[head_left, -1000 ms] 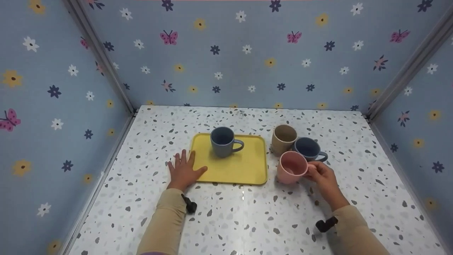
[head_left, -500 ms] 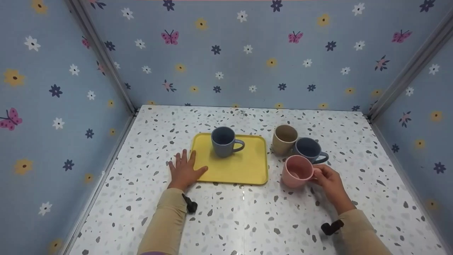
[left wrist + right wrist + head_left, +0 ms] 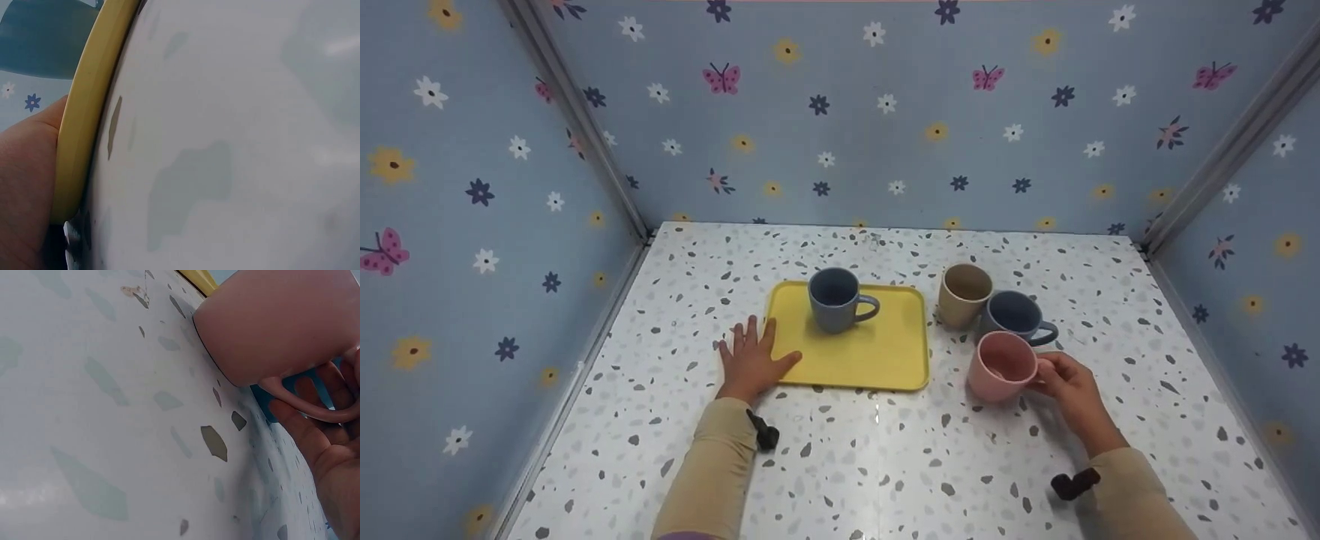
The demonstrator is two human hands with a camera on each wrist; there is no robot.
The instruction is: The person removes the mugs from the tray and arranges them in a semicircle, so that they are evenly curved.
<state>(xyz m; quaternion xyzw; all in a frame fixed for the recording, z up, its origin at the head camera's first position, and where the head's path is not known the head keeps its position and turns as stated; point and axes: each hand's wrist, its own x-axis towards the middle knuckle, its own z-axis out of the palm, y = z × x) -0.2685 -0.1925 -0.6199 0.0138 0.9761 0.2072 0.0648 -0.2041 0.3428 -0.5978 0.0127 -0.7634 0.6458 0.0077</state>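
Note:
My right hand [image 3: 1069, 390] pinches the handle of a pink mug [image 3: 1002, 366], which stands upright in front of a blue mug [image 3: 1014, 313]. In the right wrist view the fingers curl at the pink mug's handle [image 3: 315, 409]. Spread flat, my left hand [image 3: 751, 364] rests at the left edge of a yellow tray [image 3: 855, 367], its thumb over the rim. Another blue mug [image 3: 834, 300] stands on the tray, handle to the right. Behind the pink mug, a tan cup [image 3: 964, 295] sits beside the blue one.
All of this is on a white speckled table [image 3: 885, 457]. Blue flowered panels [image 3: 855, 112] enclose it at the back and both sides, with grey metal posts [image 3: 577, 120] at the corners.
The pink mug has moved right and toward me in my right hand, away from the tan cup. My left hand and the tray have stayed put.

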